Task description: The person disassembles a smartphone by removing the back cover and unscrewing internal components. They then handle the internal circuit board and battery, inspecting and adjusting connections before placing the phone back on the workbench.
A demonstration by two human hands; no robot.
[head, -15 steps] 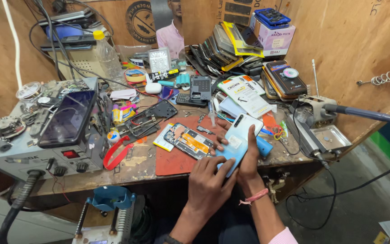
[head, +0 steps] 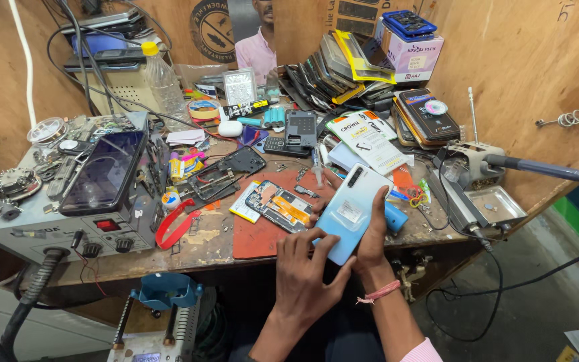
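Presently, bench state as seen from the head camera:

Held item: light blue phone back cover (head: 352, 212), camera cut-out at its upper end, a small sticker near its middle, tilted with the top leaning away from the person.

Left hand (head: 306, 268): fingers curled up against the cover's lower edge, thumb and fingertips closed on that corner; grip firm, not open.

Right hand (head: 373, 236): wrapped behind and under the cover, mostly hidden by it; closed around its right side, a pink thread band on the wrist.

Position: cover is held just above the front edge of the wooden workbench (head: 169, 258), over the right end of the red work mat (head: 256, 234).

Nearby part: opened phone body (head: 280, 206) lies flat on the mat, just left of the cover, orange flex and board exposed, untouched.

Other bench items: hot-air rework station (head: 68, 221) at left with a dark screen panel (head: 104, 171) lying on top; small metal tray (head: 497, 204) at right.

Step in hand (judgement): inspecting or orienting the back cover with both hands, apart from the phone body.

Next move calls for (judgement): lining the camera cut-out up with the body's camera end, edges square before any pressure.
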